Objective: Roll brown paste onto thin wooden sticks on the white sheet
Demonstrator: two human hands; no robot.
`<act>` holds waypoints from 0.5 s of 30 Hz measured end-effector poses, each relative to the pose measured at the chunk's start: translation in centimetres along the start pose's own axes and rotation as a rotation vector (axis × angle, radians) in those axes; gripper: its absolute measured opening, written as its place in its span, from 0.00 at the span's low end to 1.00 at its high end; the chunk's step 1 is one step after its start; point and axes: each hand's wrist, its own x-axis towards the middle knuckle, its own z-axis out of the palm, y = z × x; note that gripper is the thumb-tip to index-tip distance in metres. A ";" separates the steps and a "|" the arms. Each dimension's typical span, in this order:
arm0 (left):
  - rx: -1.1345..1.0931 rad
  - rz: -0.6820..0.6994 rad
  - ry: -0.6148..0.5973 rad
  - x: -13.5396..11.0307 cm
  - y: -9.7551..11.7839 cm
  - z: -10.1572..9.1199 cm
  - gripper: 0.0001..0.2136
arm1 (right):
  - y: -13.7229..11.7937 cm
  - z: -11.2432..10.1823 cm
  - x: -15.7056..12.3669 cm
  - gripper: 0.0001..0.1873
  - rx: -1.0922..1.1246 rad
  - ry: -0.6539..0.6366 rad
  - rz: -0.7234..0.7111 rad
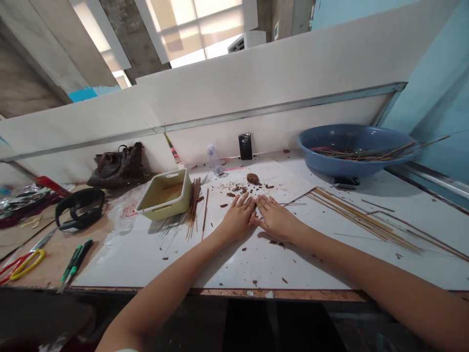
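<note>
My left hand [239, 216] lies palm down on the white work surface, fingers stretched forward and slightly apart. Beside it, my right hand [274, 215] is also flat, with the thumbs meeting or nearly so. A thin stick [299, 197] runs out to the right from near my right hand; whether it passes under the palm is hidden. Just beyond the fingertips are brown crumbs [240, 189] and a dark brown lump [252, 178]. To the left of my left hand lies a bundle of thin brown-coated sticks [193, 208].
A yellow-green basin [164, 208] stands left, near scissors [27, 264] and green-black cutters or pens [76, 261]. Long thin sticks [361, 217] lie right, below a blue tub [330, 166] holding more sticks. A phone [245, 146] and a clear bottle [214, 160] stand at the back.
</note>
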 end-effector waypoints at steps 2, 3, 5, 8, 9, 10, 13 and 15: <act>0.004 0.003 0.008 -0.3 0.1 0.0 0.26 | -0.9 0.0 -0.3 0.49 -0.010 -0.002 0.021; 0.005 -0.002 0.007 -0.5 0.2 0.0 0.26 | -1.3 0.0 -0.5 0.51 -0.012 -0.005 0.040; 0.005 -0.017 0.002 -0.6 0.4 0.2 0.25 | -2.2 0.0 -0.5 0.55 -0.015 -0.019 0.087; 0.010 -0.054 -0.012 -0.1 0.5 0.7 0.27 | -2.4 -0.5 0.1 0.57 -0.021 -0.060 0.137; 0.015 -0.072 -0.018 0.2 0.5 0.8 0.27 | -2.1 -0.8 0.5 0.57 -0.024 -0.076 0.140; 0.020 -0.088 -0.025 0.5 0.4 0.9 0.28 | -1.7 -1.0 0.9 0.56 -0.025 -0.088 0.132; 0.035 -0.096 -0.040 1.8 0.1 1.1 0.29 | 0.1 -1.4 2.0 0.51 -0.027 -0.091 0.061; 0.046 -0.078 -0.045 2.4 0.0 1.2 0.29 | 1.1 -1.2 2.2 0.48 -0.029 -0.068 0.003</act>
